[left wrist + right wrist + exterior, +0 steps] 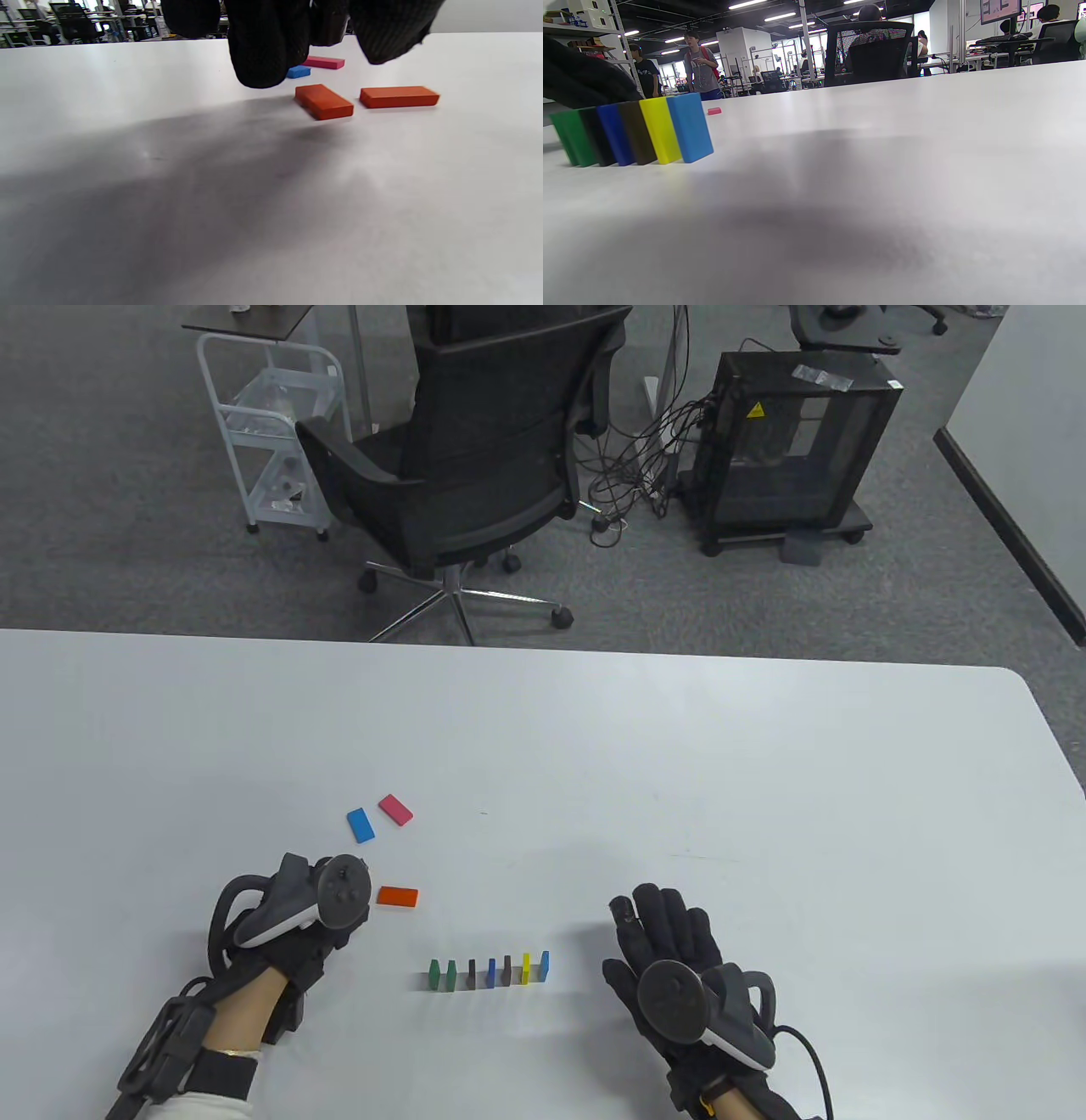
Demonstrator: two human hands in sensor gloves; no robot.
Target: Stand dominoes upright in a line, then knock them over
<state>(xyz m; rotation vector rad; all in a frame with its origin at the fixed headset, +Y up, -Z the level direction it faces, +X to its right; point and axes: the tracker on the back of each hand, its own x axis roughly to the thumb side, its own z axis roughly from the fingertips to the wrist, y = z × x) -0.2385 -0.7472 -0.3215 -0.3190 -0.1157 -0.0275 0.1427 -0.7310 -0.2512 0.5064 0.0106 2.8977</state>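
white table holds seven upright dominoes, four flat.

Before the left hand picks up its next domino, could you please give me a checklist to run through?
1. Row all upright: ok.
2. Left hand empty: ok; its fingers hang with nothing in them.
3. Near orange domino flat, just below those fingers: ok.
4. Right hand apart from the row's light blue end: ok.
5. Other loose pieces, far orange, blue, pink, away from the row: ok.
6. Gaps in the row even: cannot tell.
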